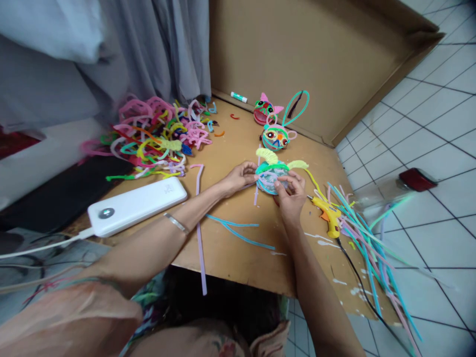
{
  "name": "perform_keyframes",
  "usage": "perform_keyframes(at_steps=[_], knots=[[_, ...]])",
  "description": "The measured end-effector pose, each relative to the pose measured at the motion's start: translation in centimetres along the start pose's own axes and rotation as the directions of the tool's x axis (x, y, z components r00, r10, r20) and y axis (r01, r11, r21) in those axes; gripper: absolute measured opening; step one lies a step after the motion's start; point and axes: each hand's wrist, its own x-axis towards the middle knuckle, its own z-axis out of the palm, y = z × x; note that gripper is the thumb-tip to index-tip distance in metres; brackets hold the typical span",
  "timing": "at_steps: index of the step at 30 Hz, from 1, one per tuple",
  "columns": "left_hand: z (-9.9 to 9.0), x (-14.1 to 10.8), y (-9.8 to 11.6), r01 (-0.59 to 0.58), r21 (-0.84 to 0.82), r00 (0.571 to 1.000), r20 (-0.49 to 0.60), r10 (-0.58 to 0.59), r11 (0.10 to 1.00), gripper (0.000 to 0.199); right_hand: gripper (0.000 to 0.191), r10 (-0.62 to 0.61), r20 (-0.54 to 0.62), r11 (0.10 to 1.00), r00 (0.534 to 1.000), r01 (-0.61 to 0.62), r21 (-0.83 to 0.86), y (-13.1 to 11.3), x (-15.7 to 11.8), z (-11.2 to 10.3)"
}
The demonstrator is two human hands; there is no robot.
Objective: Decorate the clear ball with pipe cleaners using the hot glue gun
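Note:
Both hands hold a round craft piece (269,179) wrapped in teal and blue pipe cleaners, with two pale yellow fuzzy loops on top. My left hand (243,177) pinches a lilac pipe cleaner at the left side of the piece, its fingers pressed together. On the other side, my right hand (292,194) has its thumb and fingers closed on the edge of the piece. A lilac strand lies across the front of it. Just right of my right hand rests a yellow glue gun (327,213), nozzle toward the hand.
Behind stand two finished round animal faces (265,111) and a glue stick (238,97). Colourful pipe cleaner scraps (148,134) and a white power bank (137,206) are at left, long pipe cleaners (372,253) at right. Blue strands (245,238) lie in front.

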Motion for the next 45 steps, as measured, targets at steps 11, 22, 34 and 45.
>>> perform_keyframes(at_steps=[11,22,34,45], knots=[[0.2,-0.1,0.1,0.027,-0.026,0.999,-0.032,-0.028,0.999,0.045,0.023,0.003,0.007,0.999,1.0,-0.003,-0.049,0.0,0.0,-0.1],[0.0,0.2,0.0,-0.01,0.044,0.997,0.076,0.006,0.999,0.061,0.026,0.022,-0.017,1.0,1.0,-0.022,0.006,-0.3,0.2,-0.1],[0.2,0.0,0.2,-0.026,0.086,0.997,0.081,0.019,0.996,0.065,0.027,0.054,0.024,0.996,0.998,-0.055,0.066,0.6,0.4,-0.5],[0.3,-0.1,0.2,-0.04,0.103,0.996,0.078,0.032,0.994,0.06,0.024,0.028,-0.022,1.0,0.999,-0.028,0.0,0.2,0.3,-0.3]])
